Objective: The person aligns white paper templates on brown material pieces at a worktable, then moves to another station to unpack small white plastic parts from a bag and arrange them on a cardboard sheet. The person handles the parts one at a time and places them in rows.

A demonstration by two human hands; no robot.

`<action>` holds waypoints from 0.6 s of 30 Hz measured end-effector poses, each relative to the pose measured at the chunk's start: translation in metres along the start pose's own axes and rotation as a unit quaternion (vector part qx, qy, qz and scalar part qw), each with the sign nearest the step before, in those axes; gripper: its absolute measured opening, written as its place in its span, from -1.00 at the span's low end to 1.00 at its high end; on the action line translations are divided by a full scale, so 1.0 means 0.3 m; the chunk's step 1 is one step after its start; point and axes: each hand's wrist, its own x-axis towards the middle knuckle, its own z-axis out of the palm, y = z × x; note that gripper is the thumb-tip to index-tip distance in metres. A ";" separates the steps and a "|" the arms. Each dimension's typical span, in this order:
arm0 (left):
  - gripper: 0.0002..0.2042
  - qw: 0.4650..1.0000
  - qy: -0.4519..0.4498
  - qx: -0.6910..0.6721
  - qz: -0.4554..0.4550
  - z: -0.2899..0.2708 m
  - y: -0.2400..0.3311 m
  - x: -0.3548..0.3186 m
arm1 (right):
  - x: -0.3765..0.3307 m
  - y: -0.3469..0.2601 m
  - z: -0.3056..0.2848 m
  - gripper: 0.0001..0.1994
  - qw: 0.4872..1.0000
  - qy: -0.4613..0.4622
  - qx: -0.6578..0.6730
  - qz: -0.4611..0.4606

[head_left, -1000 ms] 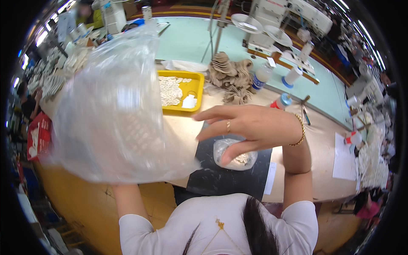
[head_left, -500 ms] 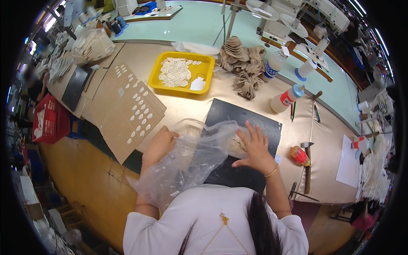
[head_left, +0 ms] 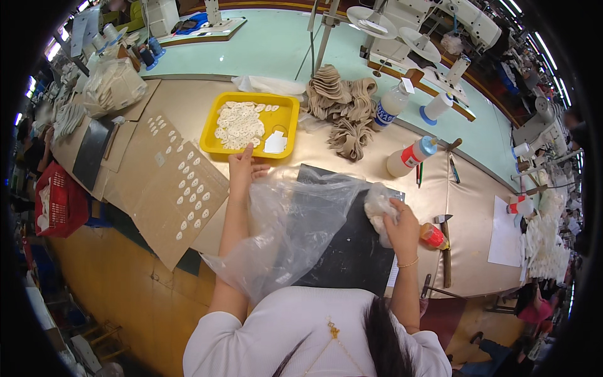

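Observation:
A clear plastic bag (head_left: 298,223) spreads across the black board (head_left: 352,251) and over my left forearm. Its right end is bunched around a lump of cream-white contents, which I cannot make out through the film. My right hand (head_left: 403,229) grips that bunched end above the board's right side. At the near rim of the yellow tray (head_left: 290,141) is my left hand (head_left: 242,166), its fingers apart and one pointing at the tray. Inside the tray lie a heap of small cream oval pieces (head_left: 239,125) and a white tag (head_left: 275,142).
Left of the tray, a cardboard sheet (head_left: 135,182) carries rows of oval pieces. Beige fabric bundles (head_left: 339,94) and a glue bottle (head_left: 411,157) stand beyond the board. On the right are a small orange bottle (head_left: 433,235), a hammer (head_left: 446,251) and white paper (head_left: 505,235).
My left hand has moved forward from the bag to the tray's near rim. My right hand has moved right and closed on the bag's bunched end, pulling it along.

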 end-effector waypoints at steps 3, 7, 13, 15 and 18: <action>-0.53 0.997 -0.047 0.067 -0.002 -0.029 -0.030 0.030 | 0.060 -0.057 -0.076 -0.66 0.999 0.045 0.006 -0.007; -0.51 0.997 -0.037 0.070 0.000 -0.055 -0.099 0.035 | 0.200 -0.263 -0.095 -0.68 0.985 0.098 0.025 -0.138; -0.58 0.997 -0.049 0.062 0.001 -0.032 -0.083 -0.002 | 0.496 -0.589 0.242 -0.72 0.962 0.047 0.174 -0.203; -0.59 0.996 -0.054 0.071 0.011 -0.034 -0.087 0.000 | 0.583 -0.638 0.377 -0.69 0.976 0.006 0.149 -0.159; -0.59 0.995 -0.065 0.073 0.013 -0.021 -0.090 0.002 | 0.660 -0.622 0.553 -0.64 0.986 -0.024 0.063 -0.150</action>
